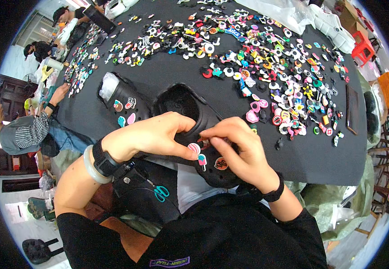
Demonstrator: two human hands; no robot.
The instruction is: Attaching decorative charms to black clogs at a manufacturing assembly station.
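A black clog lies at the table's near edge, its toe toward me. My left hand grips its side, fingers curled at the opening and thumb beside a striped round charm and a popsicle charm. Over the clog's upper, my right hand pinches a small reddish-brown shoe charm, mostly hidden by the fingers. An orange-and-black round charm sits on the toe below my right hand. Left of these, a second black clog carries several charms and has white stuffing in its heel end.
Loose colourful charms spread over the dark table. A dark flat tray lies at the right edge. Teal-handled scissors rest below my left forearm. On the left, a co-worker's hand reaches over the table.
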